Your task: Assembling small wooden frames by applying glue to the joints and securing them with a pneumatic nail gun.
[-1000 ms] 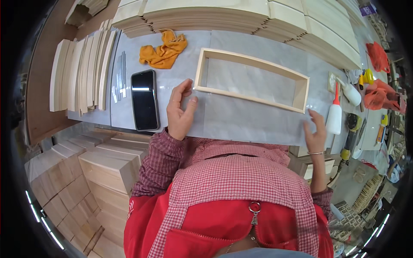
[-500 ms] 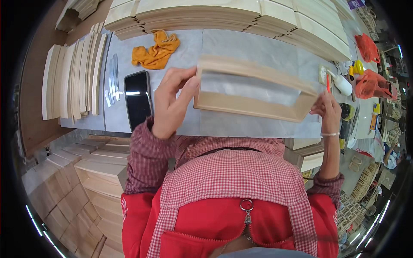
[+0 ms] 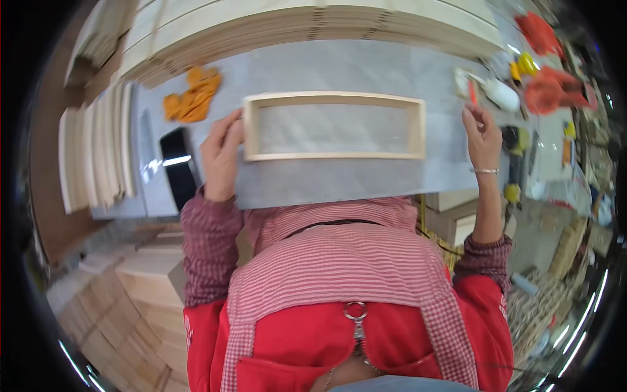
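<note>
A shallow rectangular wooden frame [image 3: 339,156], open in the middle, lies level on the grey tabletop [image 3: 313,183] in front of me. My left hand [image 3: 222,153] is at its left end, with thumb and fingers closed against the outer side. Away from the frame, to its right, my right hand [image 3: 483,138] has its thumb and fingers parted and holds nothing visible. Close to those fingertips is a thin red-orange piece [image 3: 472,92], beside a white squeeze bottle [image 3: 501,95]. Some blur softens both hands.
Stacked wooden boards [image 3: 313,19] line the far side; upright slats [image 3: 98,150] stand at left. Left of the frame are a black phone [image 3: 177,166] and an orange cloth [image 3: 194,96]. Red plastic bags [image 3: 552,91] lie far right. More wooden boxes [image 3: 157,274] are stacked lower left.
The wooden frame has gone from tilted in both hands to lying level, farther left. My right hand has let go of its right end. My left hand has moved left with it.
</note>
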The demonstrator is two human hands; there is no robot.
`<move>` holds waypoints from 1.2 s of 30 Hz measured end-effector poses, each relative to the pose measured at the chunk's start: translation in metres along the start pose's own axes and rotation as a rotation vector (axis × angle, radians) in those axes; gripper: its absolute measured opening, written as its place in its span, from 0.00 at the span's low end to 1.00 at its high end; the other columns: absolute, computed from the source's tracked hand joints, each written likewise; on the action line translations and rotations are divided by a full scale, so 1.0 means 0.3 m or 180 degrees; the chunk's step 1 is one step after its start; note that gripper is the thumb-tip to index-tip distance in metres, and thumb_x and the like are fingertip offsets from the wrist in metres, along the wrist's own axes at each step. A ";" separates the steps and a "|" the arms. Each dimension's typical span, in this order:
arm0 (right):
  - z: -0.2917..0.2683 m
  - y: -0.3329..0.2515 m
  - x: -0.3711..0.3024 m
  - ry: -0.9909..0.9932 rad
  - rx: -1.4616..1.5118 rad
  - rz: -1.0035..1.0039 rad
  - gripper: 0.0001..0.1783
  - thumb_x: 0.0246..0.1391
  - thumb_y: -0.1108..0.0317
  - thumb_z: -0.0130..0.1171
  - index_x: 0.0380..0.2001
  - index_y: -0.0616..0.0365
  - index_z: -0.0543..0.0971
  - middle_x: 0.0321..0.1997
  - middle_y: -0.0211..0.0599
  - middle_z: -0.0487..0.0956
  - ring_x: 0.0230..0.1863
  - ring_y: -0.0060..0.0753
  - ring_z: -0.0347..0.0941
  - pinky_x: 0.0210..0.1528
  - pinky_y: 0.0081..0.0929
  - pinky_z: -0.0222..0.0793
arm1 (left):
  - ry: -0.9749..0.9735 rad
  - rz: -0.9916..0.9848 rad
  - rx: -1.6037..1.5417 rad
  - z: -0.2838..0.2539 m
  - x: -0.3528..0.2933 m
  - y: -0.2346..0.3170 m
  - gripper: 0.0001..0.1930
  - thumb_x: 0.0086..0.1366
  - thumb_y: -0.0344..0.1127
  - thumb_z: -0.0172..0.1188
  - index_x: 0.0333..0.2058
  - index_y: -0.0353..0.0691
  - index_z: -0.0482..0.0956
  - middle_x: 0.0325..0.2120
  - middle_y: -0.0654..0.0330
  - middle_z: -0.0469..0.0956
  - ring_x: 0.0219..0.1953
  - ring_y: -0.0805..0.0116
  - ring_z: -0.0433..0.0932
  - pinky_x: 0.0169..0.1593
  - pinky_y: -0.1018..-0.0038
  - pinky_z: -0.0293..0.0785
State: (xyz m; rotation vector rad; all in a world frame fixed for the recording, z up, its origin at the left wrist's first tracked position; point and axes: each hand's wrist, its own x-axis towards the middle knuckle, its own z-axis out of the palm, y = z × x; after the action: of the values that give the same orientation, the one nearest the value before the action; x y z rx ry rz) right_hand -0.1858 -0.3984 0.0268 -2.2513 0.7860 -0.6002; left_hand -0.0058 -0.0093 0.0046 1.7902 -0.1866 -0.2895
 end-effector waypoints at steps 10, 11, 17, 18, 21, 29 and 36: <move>-0.131 0.280 -0.091 0.0087 -0.0420 0.0730 0.24 0.44 0.61 0.66 0.44 0.63 0.75 0.40 0.40 0.77 0.39 0.32 0.72 0.44 0.26 0.68 | 0.0237 -0.0096 0.0102 0.012 -0.081 -0.094 0.16 0.69 0.37 0.47 0.48 0.34 0.75 0.40 0.60 0.76 0.40 0.73 0.70 0.49 0.79 0.65; -0.126 0.281 -0.094 0.0097 -0.0406 0.0784 0.25 0.44 0.61 0.66 0.45 0.63 0.74 0.41 0.41 0.77 0.39 0.32 0.72 0.44 0.26 0.68 | 0.0240 -0.0118 0.0053 0.012 -0.085 -0.101 0.16 0.69 0.38 0.46 0.48 0.34 0.75 0.40 0.60 0.76 0.40 0.73 0.70 0.49 0.79 0.64; -0.108 0.195 -0.122 0.0456 0.0064 0.0878 0.31 0.43 0.62 0.67 0.51 0.62 0.72 0.47 0.41 0.76 0.44 0.34 0.72 0.46 0.27 0.68 | 0.0148 -0.0114 -0.0063 0.009 -0.120 -0.101 0.17 0.70 0.39 0.46 0.48 0.33 0.75 0.42 0.59 0.75 0.42 0.72 0.70 0.50 0.77 0.64; -0.124 0.170 -0.121 0.0582 0.0257 0.0857 0.33 0.42 0.64 0.67 0.53 0.61 0.71 0.48 0.41 0.75 0.45 0.34 0.71 0.47 0.27 0.68 | 0.0131 -0.0100 -0.0020 0.011 -0.125 -0.101 0.16 0.70 0.38 0.46 0.47 0.33 0.75 0.41 0.59 0.75 0.42 0.72 0.70 0.49 0.78 0.64; -0.190 0.110 -0.111 0.0715 0.0906 0.0390 0.35 0.43 0.69 0.65 0.57 0.60 0.68 0.53 0.41 0.72 0.48 0.34 0.69 0.49 0.27 0.67 | 0.0190 -0.0085 0.0189 -0.007 -0.151 -0.101 0.15 0.69 0.36 0.45 0.45 0.33 0.76 0.38 0.59 0.76 0.39 0.73 0.70 0.49 0.79 0.64; -0.113 -0.231 -0.055 -0.0763 0.2001 0.0276 0.37 0.43 0.70 0.59 0.60 0.62 0.63 0.55 0.47 0.67 0.53 0.40 0.65 0.56 0.29 0.61 | 0.0173 0.0400 -0.0295 0.002 -0.161 -0.133 0.11 0.67 0.29 0.48 0.44 0.32 0.76 0.33 0.60 0.73 0.34 0.73 0.71 0.40 0.81 0.68; 0.135 -0.396 -0.032 -0.0917 0.2824 0.0476 0.34 0.48 0.64 0.56 0.57 0.69 0.63 0.51 0.47 0.69 0.50 0.39 0.66 0.54 0.29 0.62 | 0.0073 0.0571 -0.0384 -0.022 -0.187 -0.166 0.13 0.69 0.30 0.46 0.46 0.33 0.74 0.37 0.59 0.72 0.36 0.72 0.72 0.43 0.81 0.70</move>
State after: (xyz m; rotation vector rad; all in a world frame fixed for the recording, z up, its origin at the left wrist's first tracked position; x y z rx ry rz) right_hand -0.1250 -0.3033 0.0829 -1.4018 0.4095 -0.4184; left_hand -0.0588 0.0243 -0.0369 1.6444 -0.3054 -0.1486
